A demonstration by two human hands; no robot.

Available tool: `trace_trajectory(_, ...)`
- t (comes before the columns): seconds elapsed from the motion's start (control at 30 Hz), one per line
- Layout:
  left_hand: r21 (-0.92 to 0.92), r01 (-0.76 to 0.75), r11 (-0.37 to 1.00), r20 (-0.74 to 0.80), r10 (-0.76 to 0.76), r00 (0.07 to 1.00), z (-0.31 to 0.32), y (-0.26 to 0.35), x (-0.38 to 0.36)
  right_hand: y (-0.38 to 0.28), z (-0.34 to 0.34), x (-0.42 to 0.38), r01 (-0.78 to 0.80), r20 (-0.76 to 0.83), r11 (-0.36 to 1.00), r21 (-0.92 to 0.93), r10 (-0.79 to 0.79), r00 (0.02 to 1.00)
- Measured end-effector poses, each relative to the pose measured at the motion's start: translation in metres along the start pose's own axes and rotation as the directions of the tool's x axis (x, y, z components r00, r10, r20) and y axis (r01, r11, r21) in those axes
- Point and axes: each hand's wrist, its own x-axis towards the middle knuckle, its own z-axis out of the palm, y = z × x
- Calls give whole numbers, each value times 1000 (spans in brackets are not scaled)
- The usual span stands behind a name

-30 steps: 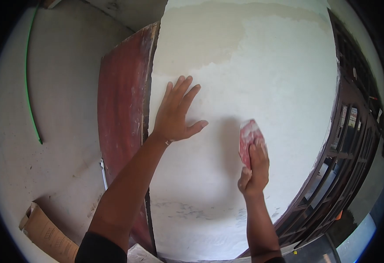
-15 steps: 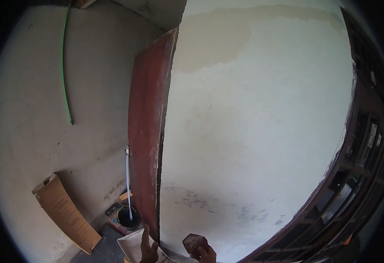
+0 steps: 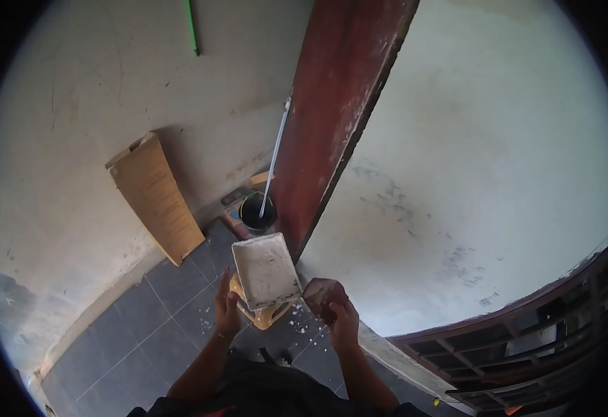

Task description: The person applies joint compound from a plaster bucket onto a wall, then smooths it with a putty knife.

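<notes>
My right hand [image 3: 343,316] pinches a light, floppy sandpaper sheet [image 3: 322,292] low beside the white tray [image 3: 267,270], best gripped folded, while my left hand [image 3: 226,309], fingers together, steadies that tray's edge.

Reddish sandpaper [image 3: 323,293] (crumpled) — beside white tray [image 3: 265,270]

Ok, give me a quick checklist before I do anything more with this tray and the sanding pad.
1. Left hand at the tray edge: ok, touching its left side.
2. Right hand grips the reddish sanding pad: ok.
3. Tray sits level on the yellow stool: cannot tell, the stool is mostly hidden.
4. Tray clear of the black bucket: ok, apart.
5. Floor clean underfoot: not ok, white flecks by the stool.
</notes>
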Motion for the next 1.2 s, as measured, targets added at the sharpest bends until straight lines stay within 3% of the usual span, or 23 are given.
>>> trace_trajectory(0.07,99,10,995,-9,-9,1000,-20,-4,-1,6,18,0,74,27,997,-39,-73,997)
trace_trajectory(0.1,97,64,993,-17,-62,998,-28,0,0,11,18,1,71,44,978,-194,-64,997)
trace_trajectory(0.17,12,118,993,-33,-118,992,-39,-1,2,16,45,-7,53,4,983,-176,-53,999)
trace_trajectory(0.4,24,316,949,-75,-313,947,-78,-37,-5,99,71,13,-136,-167,970,-202,103,981)
trace_trajectory(0.53,24,476,879,-103,-471,876,-82,-86,-7,142,70,57,-87,-104,890,-447,45,994)
trace_trajectory(0.6,41,534,844,-105,-528,843,-79,-117,-8,178,61,90,71,0,639,-766,-111,994)
trace_trajectory(0.63,42,592,805,-109,-586,803,-78,-131,-11,189,56,106,69,52,558,-827,-47,998)
trace_trajectory(0.73,25,701,712,-126,-694,709,-72,-182,-19,239,48,149,128,131,449,-884,-26,991)
trace_trajectory(0.87,-92,782,617,-152,-785,601,-51,-243,-20,300,38,185,64,111,434,-899,83,990)
trace_trajectory(1.03,-46,811,583,-125,-809,575,-38,-323,-29,358,33,207,100,149,401,-911,93,985)
trace_trajectory(1.2,-95,819,565,-113,-824,555,-26,-353,-21,378,35,215,60,102,374,-925,93,990)
